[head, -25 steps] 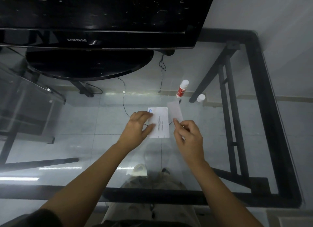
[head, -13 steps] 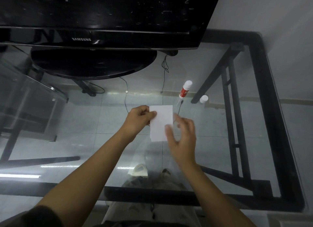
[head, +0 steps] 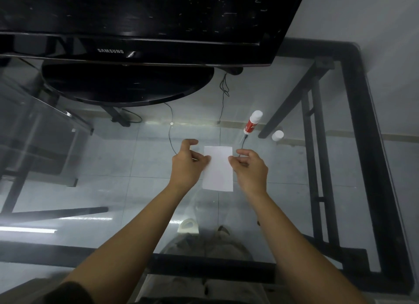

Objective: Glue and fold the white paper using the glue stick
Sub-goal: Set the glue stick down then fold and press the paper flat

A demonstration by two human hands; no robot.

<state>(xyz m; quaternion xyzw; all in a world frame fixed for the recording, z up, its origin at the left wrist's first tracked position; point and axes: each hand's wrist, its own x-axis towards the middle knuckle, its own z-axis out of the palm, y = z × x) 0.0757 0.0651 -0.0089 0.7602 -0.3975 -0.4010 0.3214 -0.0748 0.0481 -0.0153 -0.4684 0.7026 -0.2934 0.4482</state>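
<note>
The white paper [head: 218, 168] lies on the glass table [head: 353, 145] between both hands, its long axis running near to far. The left hand [head: 186, 165] pinches its left edge and the right hand [head: 249, 167] pinches its right edge. Farther right, the glue stick [head: 252, 121] stands tilted, its white end pointing far-right, with its cap [head: 277, 135] just beside.

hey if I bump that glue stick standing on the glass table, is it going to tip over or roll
Likely to tip: the glue stick stands upright, tall and narrow on a small base. Its round body would probably roll on the smooth glass table. Its cap seems to be off, so the exposed tip might smear.
</note>
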